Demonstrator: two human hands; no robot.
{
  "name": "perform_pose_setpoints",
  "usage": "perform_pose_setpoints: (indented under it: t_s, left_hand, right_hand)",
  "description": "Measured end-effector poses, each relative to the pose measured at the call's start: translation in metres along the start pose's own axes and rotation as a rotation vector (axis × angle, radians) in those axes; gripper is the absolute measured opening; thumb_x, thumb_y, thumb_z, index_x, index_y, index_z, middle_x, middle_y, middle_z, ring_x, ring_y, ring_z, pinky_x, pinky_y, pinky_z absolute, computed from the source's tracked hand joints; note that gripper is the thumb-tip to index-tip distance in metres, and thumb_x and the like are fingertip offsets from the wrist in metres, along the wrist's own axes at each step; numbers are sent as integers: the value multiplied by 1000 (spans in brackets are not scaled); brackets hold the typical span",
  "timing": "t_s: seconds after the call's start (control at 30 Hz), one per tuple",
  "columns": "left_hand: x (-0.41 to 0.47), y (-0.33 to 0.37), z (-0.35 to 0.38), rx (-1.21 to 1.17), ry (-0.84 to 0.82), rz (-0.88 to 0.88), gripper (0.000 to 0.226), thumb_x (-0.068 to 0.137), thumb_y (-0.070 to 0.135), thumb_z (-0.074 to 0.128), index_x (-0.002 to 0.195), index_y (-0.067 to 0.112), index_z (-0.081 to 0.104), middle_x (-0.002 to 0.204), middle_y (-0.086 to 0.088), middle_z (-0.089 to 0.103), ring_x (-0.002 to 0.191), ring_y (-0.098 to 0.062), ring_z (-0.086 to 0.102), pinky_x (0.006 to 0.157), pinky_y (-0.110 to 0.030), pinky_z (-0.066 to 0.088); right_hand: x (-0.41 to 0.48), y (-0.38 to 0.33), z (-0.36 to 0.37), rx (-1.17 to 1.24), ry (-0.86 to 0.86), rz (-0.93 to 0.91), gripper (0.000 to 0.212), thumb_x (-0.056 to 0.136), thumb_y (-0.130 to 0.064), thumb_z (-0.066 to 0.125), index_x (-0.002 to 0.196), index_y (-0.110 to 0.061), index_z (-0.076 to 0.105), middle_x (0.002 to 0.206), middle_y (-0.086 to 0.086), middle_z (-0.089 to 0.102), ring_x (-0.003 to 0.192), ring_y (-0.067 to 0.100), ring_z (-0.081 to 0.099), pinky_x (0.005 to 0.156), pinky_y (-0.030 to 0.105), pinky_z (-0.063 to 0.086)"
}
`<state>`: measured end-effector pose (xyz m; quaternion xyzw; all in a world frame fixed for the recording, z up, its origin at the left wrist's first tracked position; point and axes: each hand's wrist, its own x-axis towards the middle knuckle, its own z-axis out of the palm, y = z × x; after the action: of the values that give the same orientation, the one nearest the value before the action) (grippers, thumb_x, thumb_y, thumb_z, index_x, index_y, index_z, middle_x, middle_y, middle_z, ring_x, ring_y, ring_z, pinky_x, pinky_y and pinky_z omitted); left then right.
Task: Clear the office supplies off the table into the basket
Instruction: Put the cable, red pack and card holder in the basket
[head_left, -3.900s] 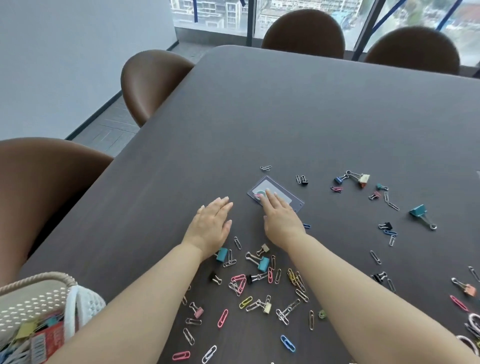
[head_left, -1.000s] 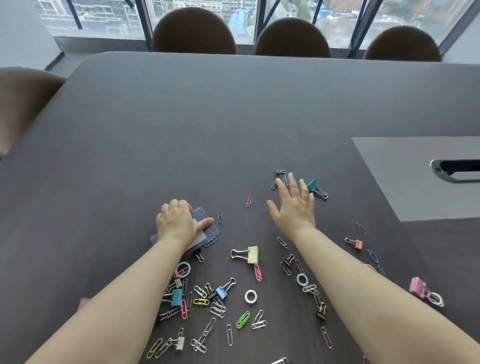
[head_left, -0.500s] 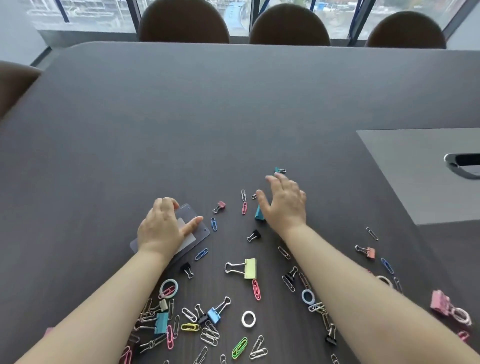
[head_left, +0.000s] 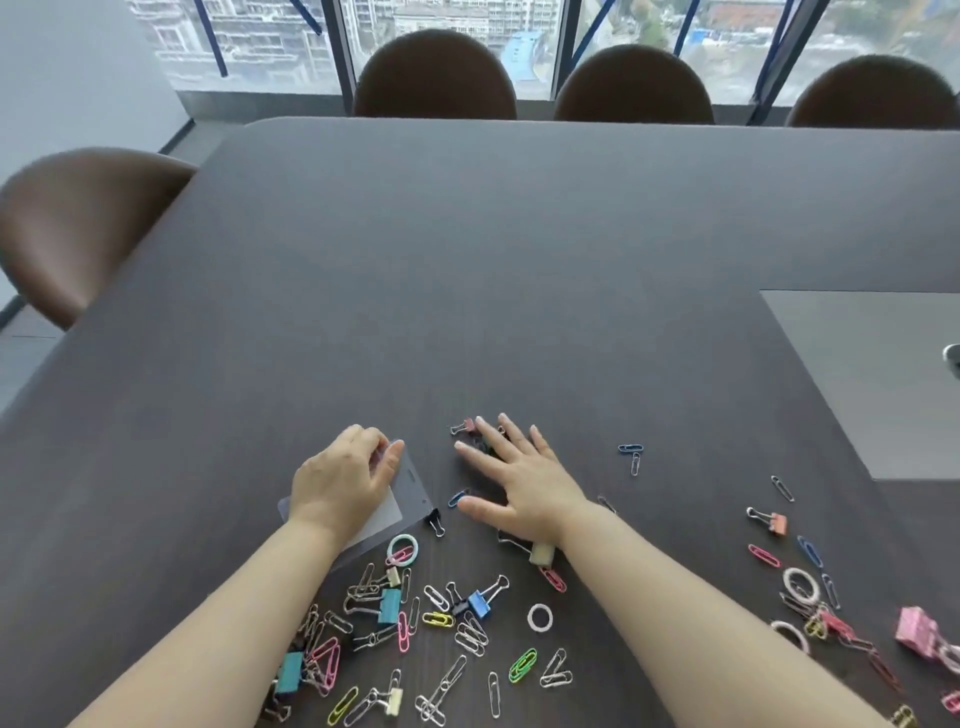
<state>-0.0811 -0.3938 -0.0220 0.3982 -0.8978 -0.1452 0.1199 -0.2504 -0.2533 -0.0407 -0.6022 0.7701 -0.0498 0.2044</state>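
Our left hand (head_left: 340, 483) sat on the badge holder (head_left: 408, 488), grip closed on it: fingers curled over its far edge, thumb along the top. Our right hand (head_left: 519, 480) lay flat on the tabletop (head_left: 467, 260), grip wide, fingers spread over a few dark clips. We saw a pink binder clip (head_left: 466, 426) just beside its fingertips, a blue paper clip (head_left: 458, 497) by the thumb and a black binder clip (head_left: 435, 522) at the holder's corner. A loose clip pile (head_left: 415, 623) lay between our forearms, with more clips (head_left: 810, 587) well to the right.
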Motion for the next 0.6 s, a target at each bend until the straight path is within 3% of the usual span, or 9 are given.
perform_pose_setpoints:
  t_s: [0.17, 0.3, 0.43, 0.53, 0.6]
  left_hand:
    - [-52, -11, -35, -7, 52, -55, 32, 92, 39, 46, 81, 13, 61, 79, 1, 57, 69, -26, 58, 55, -26, 32]
    - [-111, -12, -53, -26, 68, -208, 34, 93, 39, 42, 83, 14, 61, 80, 2, 52, 72, -28, 57, 59, -29, 33]
    - [-163, -12, -69, -71, 108, -306, 34, 93, 37, 43, 80, 12, 60, 88, -4, 59, 79, -34, 60, 58, -32, 38]
    - [-186, -16, -80, -79, 125, -341, 32, 94, 34, 45, 84, 9, 61, 99, -8, 60, 87, -34, 61, 59, -33, 37]
    - [-198, -21, -87, -113, 162, -333, 31, 93, 32, 46, 86, 6, 60, 94, -11, 58, 78, -36, 60, 58, -32, 35]
  right_hand:
    - [-51, -45, 21, 103, -51, -32, 92, 63, -81, 1, 145, -40, 13, 156, -10, -9, 135, 4, -24, 113, 32, -13]
    - [-93, -70, 28, 325, -15, 33, 101, 58, -89, 3, 145, -39, 14, 155, -14, 1, 143, 6, -6, 117, 32, 2]
    - [-136, -76, 42, 117, 53, 202, 105, 55, -88, 27, 144, -42, -3, 155, -11, -10, 143, 17, -12, 116, 41, -4]
    - [-142, -96, 55, -10, -40, 160, 109, 54, -85, 34, 141, -42, -14, 154, -6, -19, 142, 21, -19, 114, 47, -9]
    - [-129, -118, 61, -62, -48, 105, 111, 57, -85, 41, 142, -41, -16, 154, -4, -22, 141, 23, -22, 113, 49, -10]
